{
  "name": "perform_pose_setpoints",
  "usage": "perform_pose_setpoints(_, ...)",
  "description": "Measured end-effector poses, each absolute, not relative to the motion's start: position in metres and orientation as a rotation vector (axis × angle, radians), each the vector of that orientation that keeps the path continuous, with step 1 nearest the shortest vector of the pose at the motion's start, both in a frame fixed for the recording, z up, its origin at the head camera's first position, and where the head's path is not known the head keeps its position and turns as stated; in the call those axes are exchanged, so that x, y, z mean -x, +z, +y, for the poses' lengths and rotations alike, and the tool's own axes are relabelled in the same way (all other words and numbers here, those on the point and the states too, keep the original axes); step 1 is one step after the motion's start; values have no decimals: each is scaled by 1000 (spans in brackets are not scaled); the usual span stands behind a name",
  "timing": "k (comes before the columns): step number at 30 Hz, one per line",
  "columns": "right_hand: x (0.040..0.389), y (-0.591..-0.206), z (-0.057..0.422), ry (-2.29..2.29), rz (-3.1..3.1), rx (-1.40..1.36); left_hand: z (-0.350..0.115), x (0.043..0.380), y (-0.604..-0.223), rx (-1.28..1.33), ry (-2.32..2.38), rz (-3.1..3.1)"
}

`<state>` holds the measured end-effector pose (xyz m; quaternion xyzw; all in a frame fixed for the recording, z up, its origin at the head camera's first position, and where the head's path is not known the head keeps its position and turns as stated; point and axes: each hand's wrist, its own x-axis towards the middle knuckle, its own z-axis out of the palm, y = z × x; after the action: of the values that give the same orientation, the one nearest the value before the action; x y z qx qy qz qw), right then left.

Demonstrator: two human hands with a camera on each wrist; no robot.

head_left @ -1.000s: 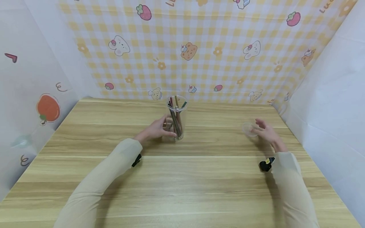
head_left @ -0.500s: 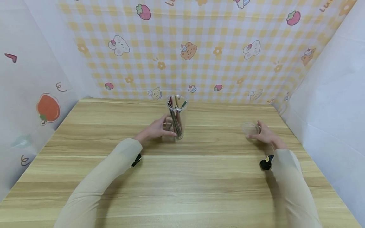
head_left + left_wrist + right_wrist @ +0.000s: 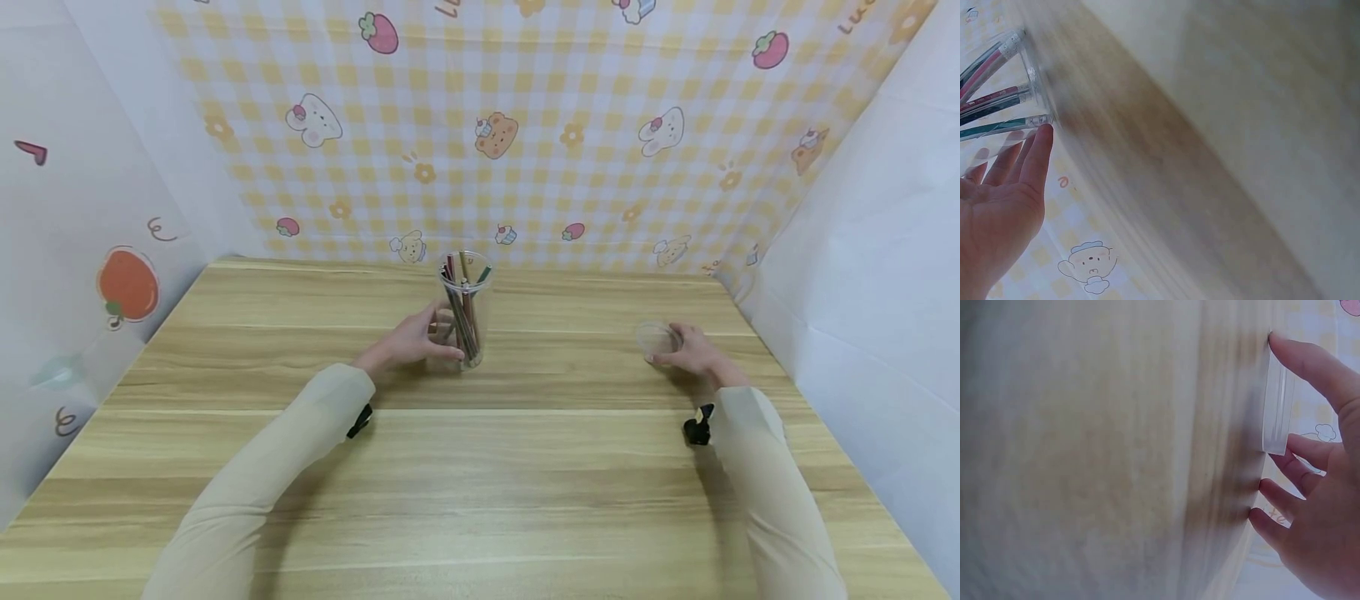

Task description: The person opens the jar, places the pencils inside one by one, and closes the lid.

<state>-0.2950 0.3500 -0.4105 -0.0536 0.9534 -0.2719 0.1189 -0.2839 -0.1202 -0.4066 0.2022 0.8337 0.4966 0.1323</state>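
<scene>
— What has your left hand got?

— My left hand (image 3: 411,340) is curled round the lower part of a tall clear plastic cup (image 3: 466,310) that stands upright on the pale wooden table (image 3: 525,467). The thumb lies on the near side of the cup and the fingers (image 3: 1034,156) lie along its wall. Above my grip, a bunch of coloured pencils (image 3: 463,304) leans inside the cup, their tips reaching past the rim.

— And the right?

— My right hand (image 3: 693,354) grips a small round clear plastic lid (image 3: 657,340), well apart from the cup, out to the right. The thumb (image 3: 1310,359) hooks over one edge and the fingertips press the other, so the lid sits just ahead of my palm. It seems to rest on the table, though the wrist view is too blurred to be sure.

— Anything behind your hands?

— A yellow checked backdrop with cartoon animals and strawberries (image 3: 525,125).
</scene>
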Motion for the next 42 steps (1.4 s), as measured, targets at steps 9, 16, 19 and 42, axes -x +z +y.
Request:
perform_pose_setpoints(9,293,-411,352,-951,2772,162,-120,283,-407,-587,1424,2429)
perform_pose_setpoints(16,289,-408,352,-1021,2791,201,-120,283,-406,-584,1417,2434)
perform_pose_setpoints(19,287,-406,351,-1018,2797,182,-119,278,-398,-585,1422,2411)
perform_pose_setpoints(42,280,-397,327,-1424,2650,181,-119,275,-392,-608,1443,2388)
